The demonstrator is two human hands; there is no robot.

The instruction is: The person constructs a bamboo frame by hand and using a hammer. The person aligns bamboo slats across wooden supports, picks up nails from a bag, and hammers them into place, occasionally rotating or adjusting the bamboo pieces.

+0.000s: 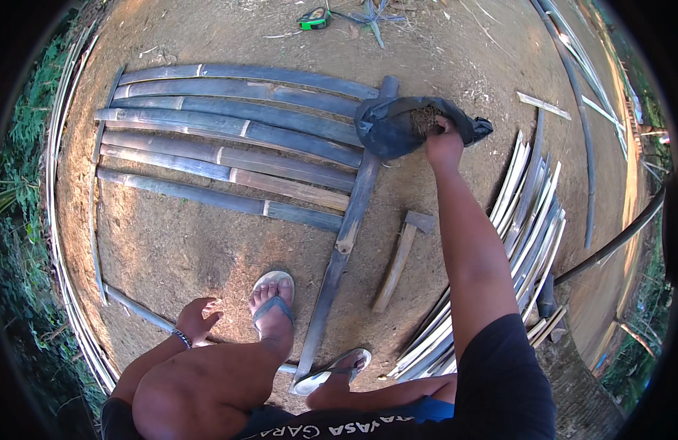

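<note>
"Where is the black plastic bag [386,128] set?"

"It is laid open across the bamboo crossbar [361,194], near its far end and beside the split-bamboo slats [247,127]. A brown heap of nails [424,119] (so it seems, the pieces being tiny) is held inside."

"And how is the right hand [445,147] placed?"

"It is dipped into the bag's mouth; whether anything is pinched by its fingers cannot be told."

"What of the left hand [198,320]?"

"It is held low, its fingers spread apart."

"What else is seen?"

"A wooden-handled hatchet [395,268] is laid right of the crossbar, and a green tape measure [314,19] is placed beyond the slats."
</note>
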